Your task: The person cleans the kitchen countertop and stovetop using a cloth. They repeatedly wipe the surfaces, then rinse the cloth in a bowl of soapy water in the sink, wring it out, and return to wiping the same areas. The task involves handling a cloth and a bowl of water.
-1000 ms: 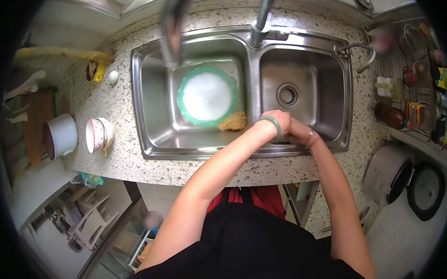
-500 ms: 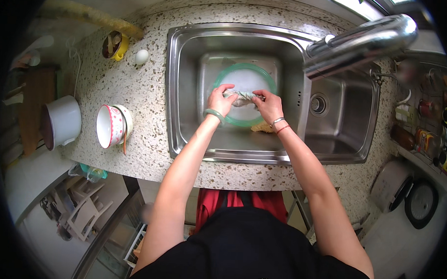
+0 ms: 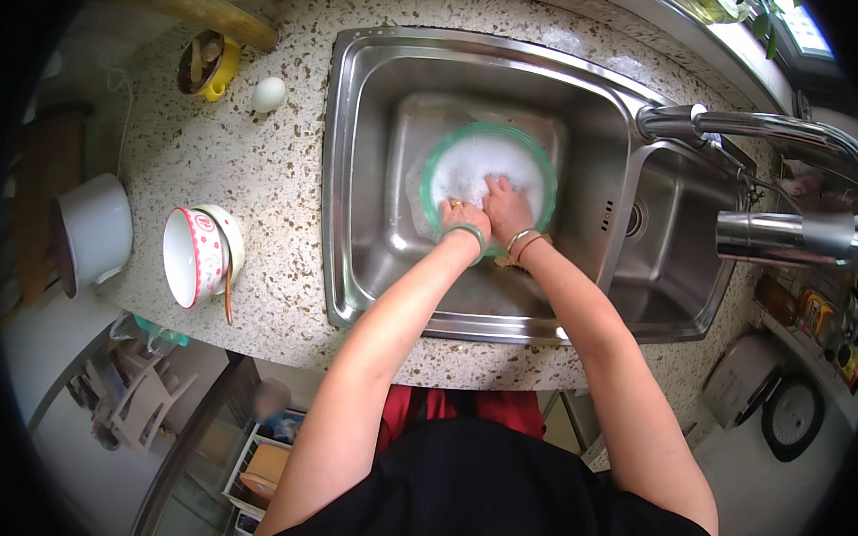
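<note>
A round basin with a translucent green rim (image 3: pixel 549 182) stands in the large sink bowl, filled with white suds (image 3: pixel 470 161). Both hands are down in it, side by side and touching. My left hand (image 3: pixel 465 218), with a ring and a jade-green bangle, has curled fingers dipping into the foam; whatever lies under them is hidden. My right hand (image 3: pixel 509 212), with a silver bracelet and a red cord, reaches a bit farther in, fingers apart and tips in the suds. No cloth shows above the foam. A tan, rough-looking piece (image 3: pixel 510 262) peeks out below the basin beside my right wrist.
Left of the steel sink (image 3: pixel 361 320) are two stacked bowls (image 3: pixel 191 258) with a brown handle, a white egg (image 3: pixel 269 94), a yellow cup (image 3: pixel 224 68) and a white pot (image 3: pixel 102 226). A chrome faucet (image 3: pixel 780 236) hangs over the small right bowl (image 3: pixel 675 206).
The twisted, light-coloured cloth that both hands held above the basin has gone out of sight. My hands have come together and lowered into the suds. The view has shifted, moving the faucet rightward.
</note>
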Demonstrator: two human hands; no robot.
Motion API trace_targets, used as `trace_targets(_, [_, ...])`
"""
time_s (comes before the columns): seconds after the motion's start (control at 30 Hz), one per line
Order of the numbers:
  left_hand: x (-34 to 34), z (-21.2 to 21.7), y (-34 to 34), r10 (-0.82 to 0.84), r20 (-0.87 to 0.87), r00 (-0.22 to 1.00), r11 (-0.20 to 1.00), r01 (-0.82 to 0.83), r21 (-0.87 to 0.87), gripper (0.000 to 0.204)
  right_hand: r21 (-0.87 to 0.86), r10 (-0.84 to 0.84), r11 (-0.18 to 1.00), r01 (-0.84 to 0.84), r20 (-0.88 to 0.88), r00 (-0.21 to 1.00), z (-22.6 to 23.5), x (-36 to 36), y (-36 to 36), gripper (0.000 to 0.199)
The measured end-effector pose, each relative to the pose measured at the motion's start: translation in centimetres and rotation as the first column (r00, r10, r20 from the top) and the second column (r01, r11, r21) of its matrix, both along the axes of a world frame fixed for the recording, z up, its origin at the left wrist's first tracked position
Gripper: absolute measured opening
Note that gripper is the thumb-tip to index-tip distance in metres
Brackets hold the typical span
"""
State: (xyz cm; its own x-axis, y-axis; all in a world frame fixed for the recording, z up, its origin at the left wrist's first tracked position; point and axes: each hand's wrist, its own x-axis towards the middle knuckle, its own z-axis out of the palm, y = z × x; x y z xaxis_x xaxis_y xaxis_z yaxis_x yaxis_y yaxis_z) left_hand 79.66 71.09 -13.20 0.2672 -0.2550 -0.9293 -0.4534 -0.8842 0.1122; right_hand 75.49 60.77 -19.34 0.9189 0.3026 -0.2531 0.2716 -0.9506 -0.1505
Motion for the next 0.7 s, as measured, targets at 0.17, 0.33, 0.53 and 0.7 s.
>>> trace_targets(0.17, [-0.9,-4.1,1.9,0.244,0.361,0.9,0.941,-0.131,-0.311,0.049,0.17,-0.018,0.985,-0.011,0.167,0.986,1.1,5.1,-0.9,0.013])
trace_targets(0.33, [-1.1,-4.0,4.5,0.201,0.461,0.865,0.915,0.001,-0.402,0.058,0.12,-0.08,0.99,0.075,0.038,0.996,0.2,3.7,-1.8,0.013])
trace_targets(0.53, [-0.3,-0.8,5.5,0.419,0.724,0.547,0.876,-0.034,-0.481,0.06,-0.042,-0.108,0.992,0.115,0.14,0.984,1.5,1.5,-1.3,0.013])
trace_targets(0.7, [1.2,-1.6,5.1,0.711,0.292,0.639,0.678,-0.514,-0.525,0.085,-0.238,-0.084,0.97,0.047,-0.147,0.986,2.1,-0.1,0.2,0.015])
